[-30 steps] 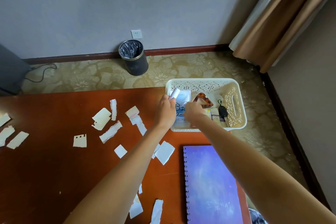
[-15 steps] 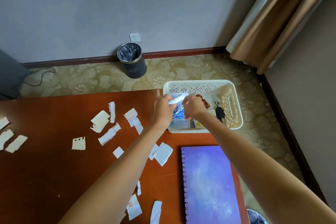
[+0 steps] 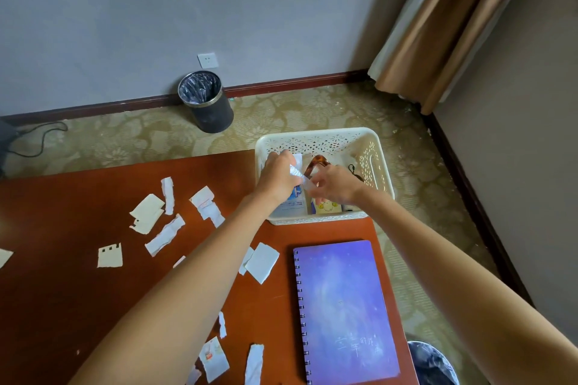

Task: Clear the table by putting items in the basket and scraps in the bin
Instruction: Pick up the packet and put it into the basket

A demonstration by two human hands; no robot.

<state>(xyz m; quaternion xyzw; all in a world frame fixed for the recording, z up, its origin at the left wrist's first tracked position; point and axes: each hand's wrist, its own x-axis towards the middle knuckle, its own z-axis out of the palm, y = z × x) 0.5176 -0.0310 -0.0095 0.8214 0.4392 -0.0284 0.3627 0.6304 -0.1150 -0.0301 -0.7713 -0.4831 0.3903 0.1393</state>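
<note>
A white lattice basket (image 3: 322,137) sits at the far right corner of the brown table (image 3: 62,291). Both my hands reach over it. My left hand (image 3: 276,175) grips a small white tube (image 3: 296,172), and my right hand (image 3: 334,187) pinches the tube's other end. Under them in the basket lie a blue-and-white packet (image 3: 292,205), a tortoiseshell hair clip (image 3: 314,164), a yellow card (image 3: 325,207) and a small black item (image 3: 355,170). Several torn paper scraps (image 3: 148,212) are scattered on the table. A purple spiral notebook (image 3: 344,306) lies near the right edge.
A black bin (image 3: 205,101) with a liner stands on the carpet by the wall, below a socket. The rim of a second lined bin (image 3: 433,364) shows at the bottom right beside the table. A cable lies on the floor at left. Curtains hang at the right.
Both hands moved slightly right and deeper over the basket. The white tube, first upright in my left hand, now lies across between both hands.
</note>
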